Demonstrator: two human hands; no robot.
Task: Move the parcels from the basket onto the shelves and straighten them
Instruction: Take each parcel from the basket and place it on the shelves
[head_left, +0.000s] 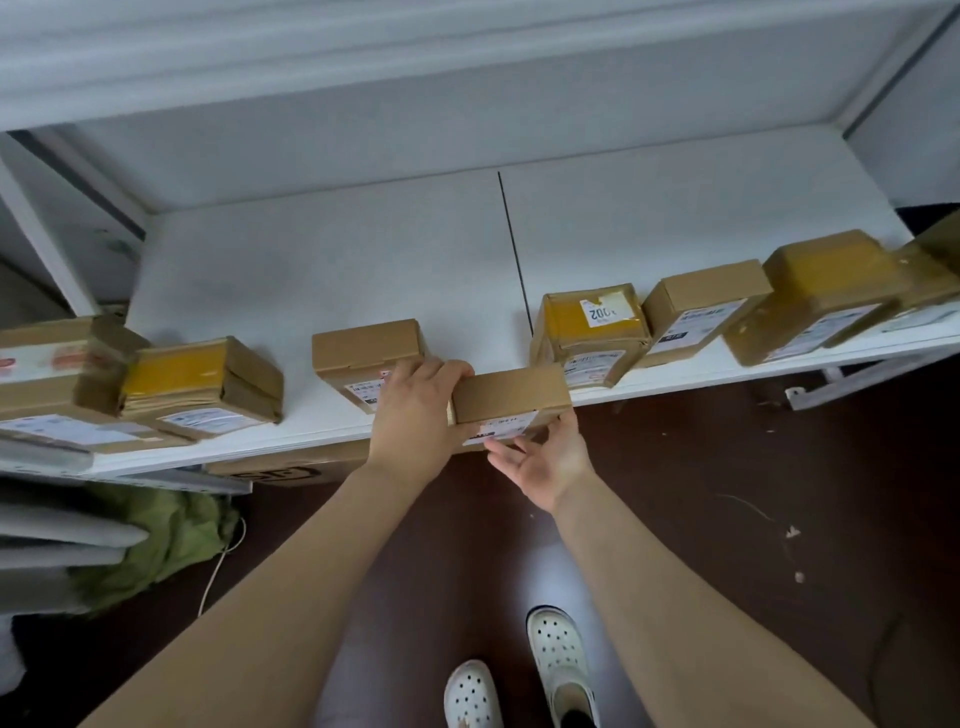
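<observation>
One parcel (511, 397): the left hand (415, 421) curls fingers round its end, the right hand (550, 462) touches its front, fingers spread.

View: one wide-angle camera worn on the head, angled forward and steeply down.
Centre: left hand (415, 410) and right hand (545, 462) on a parcel (511, 397).
Beyond hands: shelf (322, 260), close, at arm's reach.
Below hands: forearms (291, 571), floor (727, 493), shoes (558, 654).
</observation>
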